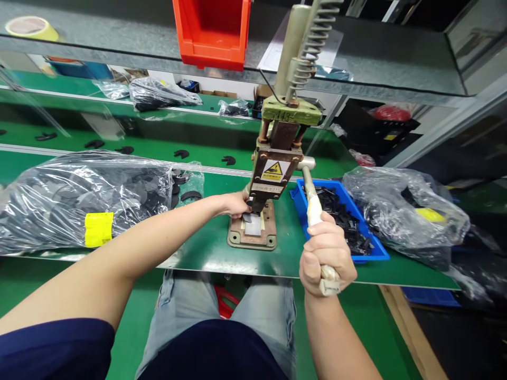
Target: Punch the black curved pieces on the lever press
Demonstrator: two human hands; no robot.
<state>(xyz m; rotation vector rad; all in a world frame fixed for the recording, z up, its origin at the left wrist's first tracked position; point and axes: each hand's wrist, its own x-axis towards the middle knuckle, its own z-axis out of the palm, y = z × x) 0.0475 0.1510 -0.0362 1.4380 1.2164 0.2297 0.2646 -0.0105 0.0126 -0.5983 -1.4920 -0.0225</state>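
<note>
A hand lever press [273, 171] stands on the green bench, with a warning label on its front and a coil spring above. Wrapped in pale tape, its lever [315, 208] slants down toward me, and my right hand [328, 257] is closed around the lower end. At the press head, my left hand [236, 205] pinches a small flat black piece [248, 217] under the ram. The piece lies over the base plate [252, 240]; its far part is hidden by the ram and my fingers.
Left of the press lies a clear bag [130, 190] of dark curved parts. A blue tray [376, 248] of small black parts sits to the right, beside another plastic bag [412, 211]. Black pieces [181, 154] lie spaced along the green strip behind. An orange bin [214, 58] rests on the shelf above.
</note>
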